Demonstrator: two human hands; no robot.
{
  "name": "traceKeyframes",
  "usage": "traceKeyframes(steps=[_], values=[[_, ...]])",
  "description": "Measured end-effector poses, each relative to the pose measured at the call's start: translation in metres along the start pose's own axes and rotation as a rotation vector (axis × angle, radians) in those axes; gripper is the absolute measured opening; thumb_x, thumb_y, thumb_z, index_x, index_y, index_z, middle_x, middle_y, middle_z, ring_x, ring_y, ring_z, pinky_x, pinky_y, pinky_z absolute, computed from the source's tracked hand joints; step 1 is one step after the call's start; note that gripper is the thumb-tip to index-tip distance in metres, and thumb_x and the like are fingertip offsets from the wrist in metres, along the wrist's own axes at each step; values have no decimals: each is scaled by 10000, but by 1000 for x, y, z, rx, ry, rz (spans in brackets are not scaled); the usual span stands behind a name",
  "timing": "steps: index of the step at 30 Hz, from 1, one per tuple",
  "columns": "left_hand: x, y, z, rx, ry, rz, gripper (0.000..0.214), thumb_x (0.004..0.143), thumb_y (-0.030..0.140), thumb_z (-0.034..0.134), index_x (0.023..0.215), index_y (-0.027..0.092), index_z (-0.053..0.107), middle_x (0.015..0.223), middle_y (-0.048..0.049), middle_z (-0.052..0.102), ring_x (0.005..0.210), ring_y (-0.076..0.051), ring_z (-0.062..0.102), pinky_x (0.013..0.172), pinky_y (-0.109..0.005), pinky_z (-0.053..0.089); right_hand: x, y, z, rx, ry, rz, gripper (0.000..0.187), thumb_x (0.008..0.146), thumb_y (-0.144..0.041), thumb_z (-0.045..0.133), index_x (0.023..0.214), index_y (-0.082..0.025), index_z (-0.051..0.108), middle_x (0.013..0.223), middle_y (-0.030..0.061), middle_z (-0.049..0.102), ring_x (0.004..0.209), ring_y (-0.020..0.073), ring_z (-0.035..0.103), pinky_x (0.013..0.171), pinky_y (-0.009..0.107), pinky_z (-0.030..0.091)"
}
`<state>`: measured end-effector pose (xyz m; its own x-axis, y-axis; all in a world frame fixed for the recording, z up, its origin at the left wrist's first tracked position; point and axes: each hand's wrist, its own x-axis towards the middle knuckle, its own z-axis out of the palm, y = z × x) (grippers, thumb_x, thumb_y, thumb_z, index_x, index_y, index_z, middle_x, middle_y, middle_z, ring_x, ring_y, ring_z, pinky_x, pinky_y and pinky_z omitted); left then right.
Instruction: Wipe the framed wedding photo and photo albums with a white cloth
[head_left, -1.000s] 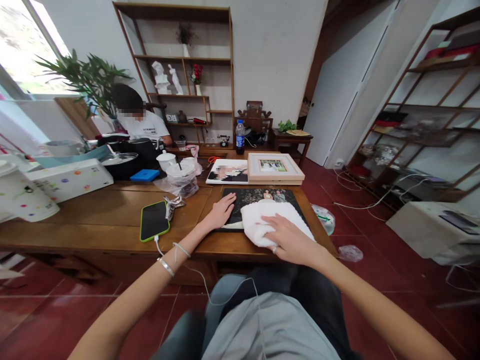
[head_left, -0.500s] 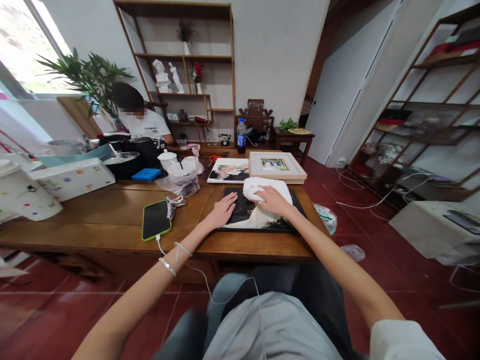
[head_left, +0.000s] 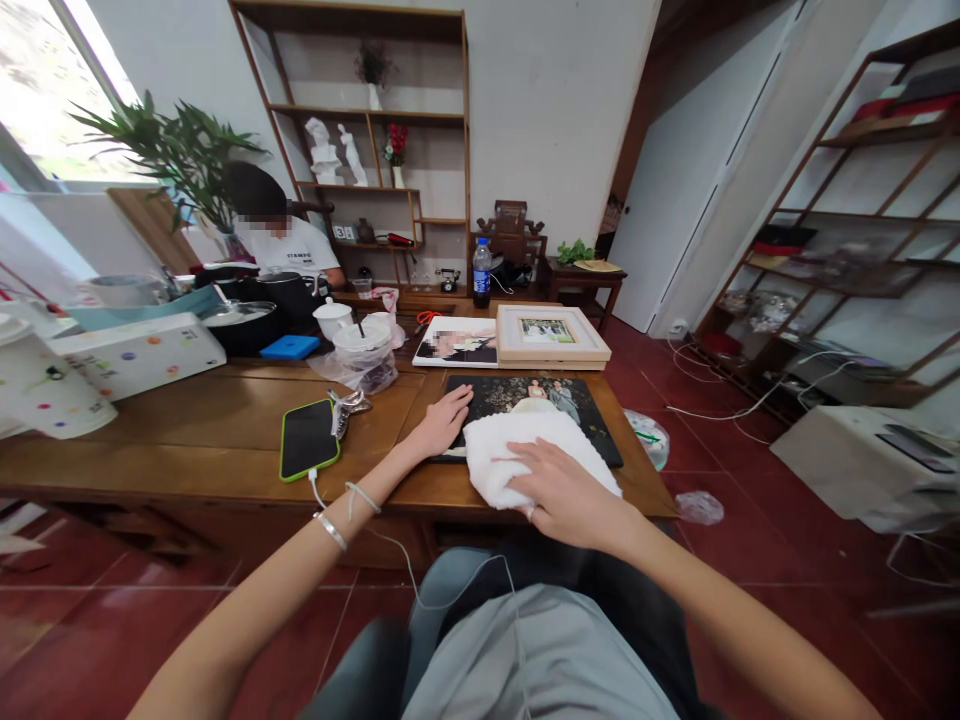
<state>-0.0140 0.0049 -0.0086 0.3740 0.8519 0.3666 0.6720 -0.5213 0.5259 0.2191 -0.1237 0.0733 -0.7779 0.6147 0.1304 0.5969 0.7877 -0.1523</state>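
Observation:
A dark photo panel (head_left: 491,396) showing two people lies flat on the wooden table. My left hand (head_left: 444,420) rests with outstretched fingers on the panel's left edge, holding nothing. Over the panel's lower right part is a white towel (head_left: 491,455), which hangs past the near edge. My right hand (head_left: 559,485) presses on the towel with its fingers bent into the cloth. Behind the panel are a white-edged photo print (head_left: 454,342) and a pale wooden picture frame (head_left: 592,345), side by side.
To the left lie a green-cased phone (head_left: 309,440) on a cable, a blue box (head_left: 290,347) and a bagged cup (head_left: 364,345). A bottle (head_left: 481,272) stands at the back. Across the table sits another person (head_left: 292,245). A patterned paper cup (head_left: 45,385) stands far left.
My right hand has drawn the towel from the panel's far side toward me, to its near edge. More of the picture's upper part shows. My left hand has stayed in place.

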Motion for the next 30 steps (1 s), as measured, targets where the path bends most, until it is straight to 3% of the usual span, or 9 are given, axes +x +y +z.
traceKeyframes(steps=[5, 9, 12, 14, 17, 23, 26, 30], values=[[2, -1, 0, -2, -3, -9, 450, 892, 317, 306, 1257, 150, 509, 1402, -84, 397, 1320, -209, 320, 1083, -449, 254, 12, 28, 0, 55, 51, 40, 274, 799, -153, 474, 1025, -193, 625, 1248, 116, 544, 1210, 232, 431, 1016, 418, 322], [4, 3, -3, -75, 22, -36, 445, 888, 337, 318, 1228, 155, 539, 1369, -76, 442, 1301, -196, 356, 1088, -424, 260, 36, 69, 13, -23, 144, 196, 363, 801, -124, 425, 1128, -178, 571, 1281, 129, 511, 1288, 264, 323, 1052, 560, 170], [4, 10, -9, -152, 108, -32, 427, 894, 354, 326, 1178, 163, 582, 1304, -62, 517, 1248, -177, 434, 1082, -376, 289, 55, 85, 21, -77, 169, 361, 427, 762, -106, 421, 1167, -153, 550, 1332, 168, 444, 1324, 317, 239, 1015, 638, 124], [4, 15, -11, -188, 186, -31, 423, 899, 368, 333, 1143, 156, 606, 1256, -63, 560, 1209, -178, 478, 1065, -358, 322, 66, 81, 25, -78, 162, 379, 422, 772, -121, 411, 1167, -167, 552, 1322, 162, 455, 1324, 327, 226, 1002, 657, 116], [2, 18, -11, -213, 242, -25, 422, 902, 380, 349, 1111, 139, 624, 1208, -70, 596, 1176, -191, 510, 1043, -349, 351, 72, 54, 27, -64, 135, 270, 393, 783, -144, 426, 1148, -198, 562, 1277, 137, 506, 1321, 311, 237, 1011, 653, 97], [2, 17, -8, -184, 233, -87, 453, 913, 397, 318, 1087, 125, 635, 1178, -78, 615, 1133, -200, 547, 998, -335, 399, 44, -2, 21, 54, 74, 19, 358, 729, -75, 460, 1032, -202, 604, 1196, 108, 575, 1324, 273, 262, 1048, 598, 130], [3, 15, -7, -117, 171, -36, 468, 917, 394, 300, 1084, 115, 636, 1201, -94, 597, 1189, -207, 498, 1028, -352, 368, 21, -7, 11, 109, 17, -24, 316, 733, -81, 464, 995, -189, 605, 1196, 121, 573, 1319, 246, 290, 1073, 553, 141], [3, 11, -6, -26, 118, 60, 422, 872, 379, 404, 1108, 111, 628, 1221, -107, 580, 1217, -221, 468, 1055, -372, 344, -6, 7, -1, 177, -22, 22, 250, 788, -110, 440, 955, -197, 604, 1205, 84, 578, 1295, 217, 343, 1103, 462, 164]])
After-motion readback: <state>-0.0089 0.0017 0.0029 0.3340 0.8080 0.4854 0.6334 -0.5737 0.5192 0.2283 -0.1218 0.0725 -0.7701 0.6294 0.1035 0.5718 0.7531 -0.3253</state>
